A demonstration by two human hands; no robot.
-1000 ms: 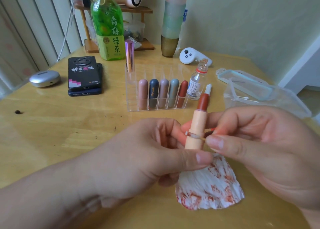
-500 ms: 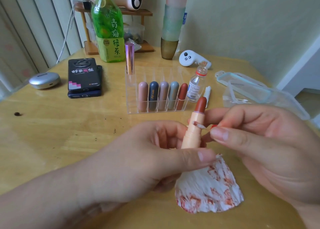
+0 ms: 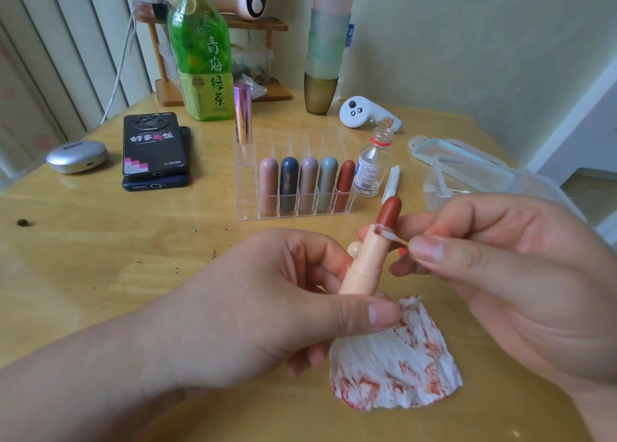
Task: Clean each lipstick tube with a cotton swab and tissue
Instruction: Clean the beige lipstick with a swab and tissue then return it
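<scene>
Head view: the left hand (image 3: 253,311) curls its fingers round the base of one peach lipstick tube (image 3: 365,261), thumb across its front. It holds the tube nearly upright, the red bullet raised above the fingertips. The right hand (image 3: 507,284) pinches one cotton swab (image 3: 394,239) between thumb and forefinger. The swab's tip touches the tube's rim, just left of those fingertips. One red-smeared tissue (image 3: 400,361) lies on the table (image 3: 100,274) below both thumbs. Beyond the fingers, a clear organiser (image 3: 247,207) holds five capped lipsticks (image 3: 309,184) in a row and one taller purple lipstick (image 3: 242,112) behind.
</scene>
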